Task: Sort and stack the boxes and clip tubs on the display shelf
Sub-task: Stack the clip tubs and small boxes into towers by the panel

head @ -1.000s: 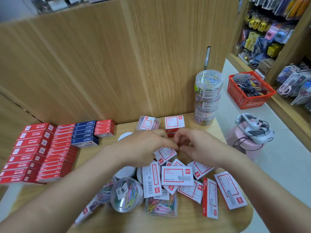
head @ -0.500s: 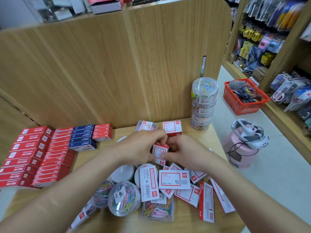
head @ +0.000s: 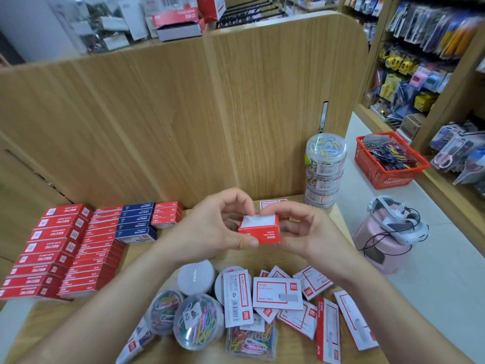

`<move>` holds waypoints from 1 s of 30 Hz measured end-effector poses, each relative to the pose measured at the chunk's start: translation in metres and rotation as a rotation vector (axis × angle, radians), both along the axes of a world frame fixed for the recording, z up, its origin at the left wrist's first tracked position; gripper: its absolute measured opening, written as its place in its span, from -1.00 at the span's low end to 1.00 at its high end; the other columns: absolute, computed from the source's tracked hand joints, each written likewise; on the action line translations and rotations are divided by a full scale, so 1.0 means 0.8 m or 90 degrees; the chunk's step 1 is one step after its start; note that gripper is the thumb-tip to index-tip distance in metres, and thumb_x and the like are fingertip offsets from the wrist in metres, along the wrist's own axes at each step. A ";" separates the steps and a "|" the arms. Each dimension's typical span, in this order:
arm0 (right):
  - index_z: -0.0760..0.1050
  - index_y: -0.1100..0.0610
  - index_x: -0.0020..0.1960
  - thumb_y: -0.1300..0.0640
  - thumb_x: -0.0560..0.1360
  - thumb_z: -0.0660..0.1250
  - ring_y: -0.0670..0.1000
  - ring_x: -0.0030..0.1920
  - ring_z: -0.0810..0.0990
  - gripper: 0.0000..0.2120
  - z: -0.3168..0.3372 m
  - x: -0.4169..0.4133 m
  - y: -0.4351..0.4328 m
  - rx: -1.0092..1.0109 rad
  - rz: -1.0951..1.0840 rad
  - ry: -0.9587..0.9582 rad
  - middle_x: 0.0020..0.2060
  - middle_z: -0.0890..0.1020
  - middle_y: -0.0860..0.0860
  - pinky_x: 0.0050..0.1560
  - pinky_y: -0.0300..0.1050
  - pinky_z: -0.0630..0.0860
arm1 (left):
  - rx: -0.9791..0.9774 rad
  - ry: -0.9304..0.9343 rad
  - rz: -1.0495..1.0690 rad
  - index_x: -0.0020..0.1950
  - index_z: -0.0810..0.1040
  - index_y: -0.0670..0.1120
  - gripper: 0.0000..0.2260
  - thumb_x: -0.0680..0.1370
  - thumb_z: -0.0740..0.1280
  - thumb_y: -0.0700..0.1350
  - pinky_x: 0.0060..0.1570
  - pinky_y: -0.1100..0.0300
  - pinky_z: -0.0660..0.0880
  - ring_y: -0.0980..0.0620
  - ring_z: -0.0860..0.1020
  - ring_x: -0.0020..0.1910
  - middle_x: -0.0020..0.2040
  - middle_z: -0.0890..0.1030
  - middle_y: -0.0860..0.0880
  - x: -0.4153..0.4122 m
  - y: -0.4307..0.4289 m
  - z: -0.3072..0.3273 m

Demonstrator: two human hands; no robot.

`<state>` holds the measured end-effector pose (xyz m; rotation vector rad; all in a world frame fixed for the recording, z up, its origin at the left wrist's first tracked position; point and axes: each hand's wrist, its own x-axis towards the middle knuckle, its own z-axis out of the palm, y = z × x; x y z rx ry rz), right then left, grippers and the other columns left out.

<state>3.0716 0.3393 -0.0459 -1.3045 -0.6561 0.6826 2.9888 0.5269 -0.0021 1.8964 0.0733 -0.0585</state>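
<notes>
The left grip (head: 217,228) and right grip (head: 305,232) both pinch one small red box (head: 259,231), held up over the bench (head: 262,257), above the scattered white-and-red boxes (head: 275,292) and clear clip tubs (head: 199,323) lying near its front edge.

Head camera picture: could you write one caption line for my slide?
Left hand and right hand hold a small red box over the shelf strewn with white boxes and clip tubs.
</notes>
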 end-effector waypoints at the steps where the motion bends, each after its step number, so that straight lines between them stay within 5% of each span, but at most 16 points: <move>1: 0.53 0.20 0.20 0.51 0.35 0.43 0.03 0.02 0.64 -0.53 0.001 0.002 -0.003 0.001 0.027 0.018 0.11 0.62 0.18 0.01 -0.15 0.56 | 0.037 -0.022 0.020 -0.07 0.50 -0.02 -0.60 0.25 0.59 -0.29 -0.08 0.06 0.57 -0.05 0.62 -0.10 0.01 0.65 -0.08 0.001 -0.001 -0.002; 4: 0.46 0.11 0.32 0.36 0.35 0.49 0.07 0.05 0.64 -0.43 0.004 0.004 -0.009 -0.031 0.072 0.027 0.15 0.62 0.13 0.10 -0.08 0.56 | 0.113 -0.085 0.051 -0.03 0.52 0.05 -0.60 0.25 0.54 -0.25 -0.04 -0.08 0.54 -0.15 0.59 -0.07 0.00 0.62 0.00 0.003 -0.009 -0.003; 8: 0.54 0.11 0.25 0.25 0.38 0.49 0.03 -0.06 0.65 -0.55 0.008 -0.002 -0.003 -0.028 0.002 0.024 0.03 0.68 0.15 0.03 -0.10 0.56 | 0.161 -0.124 0.035 0.15 0.53 0.09 -0.51 0.29 0.52 -0.24 0.01 0.13 0.52 0.04 0.57 0.02 0.03 0.57 0.09 0.007 -0.016 -0.004; 13: 0.63 0.12 0.11 0.17 0.32 0.55 0.06 -0.11 0.68 -0.64 0.006 -0.004 -0.005 -0.012 -0.076 0.074 -0.07 0.70 0.17 -0.02 -0.09 0.60 | 0.069 -0.084 0.049 0.20 0.53 0.06 -0.49 0.30 0.51 -0.26 0.05 0.18 0.56 0.08 0.53 0.18 0.15 0.55 0.01 0.007 -0.013 -0.002; 17: 0.66 0.19 -0.11 -0.15 0.35 0.39 0.01 -0.40 0.62 -0.60 0.017 -0.003 -0.004 -0.054 -0.053 0.235 -0.25 0.67 0.21 -0.41 -0.25 0.54 | 0.020 -0.032 0.033 0.07 0.60 -0.08 -0.69 0.35 0.52 -0.17 -0.09 0.22 0.56 0.04 0.62 -0.11 -0.04 0.66 -0.06 0.010 -0.021 0.002; 19: 0.64 0.17 -0.10 -0.24 0.36 0.30 0.01 -0.42 0.57 -0.53 0.016 0.000 -0.004 -0.110 -0.052 0.249 -0.26 0.66 0.17 -0.44 -0.24 0.48 | -0.031 -0.002 0.077 0.00 0.62 -0.13 -0.72 0.34 0.45 -0.06 -0.25 0.25 0.54 0.08 0.58 -0.26 -0.16 0.67 -0.06 0.015 -0.025 0.005; 22: 0.59 0.20 0.03 -0.06 0.38 0.36 0.02 -0.34 0.58 -0.63 0.012 0.003 -0.006 -0.068 -0.038 0.283 -0.13 0.64 0.16 -0.37 -0.22 0.52 | -0.056 0.034 0.121 -0.01 0.62 -0.18 -0.67 0.34 0.42 0.01 -0.33 0.27 0.49 0.05 0.53 -0.27 -0.20 0.65 -0.08 0.023 -0.024 0.006; 25: 0.57 0.27 0.09 0.17 0.42 0.37 0.06 -0.23 0.67 -0.72 0.011 0.003 -0.006 0.000 0.010 0.317 -0.04 0.66 0.27 -0.22 -0.21 0.61 | -0.108 0.043 0.177 0.09 0.58 -0.15 -0.60 0.32 0.54 -0.03 -0.15 0.14 0.52 0.00 0.59 -0.18 -0.10 0.68 -0.13 0.032 -0.030 0.001; 30: 0.50 0.39 0.19 0.32 0.35 0.41 0.08 -0.14 0.70 -0.58 0.004 0.003 -0.004 0.101 0.004 0.366 -0.04 0.66 0.25 -0.16 -0.20 0.63 | -0.065 -0.018 0.149 0.14 0.56 -0.12 -0.58 0.33 0.57 -0.23 -0.08 0.21 0.56 0.07 0.62 -0.10 0.01 0.68 -0.11 0.031 -0.044 -0.004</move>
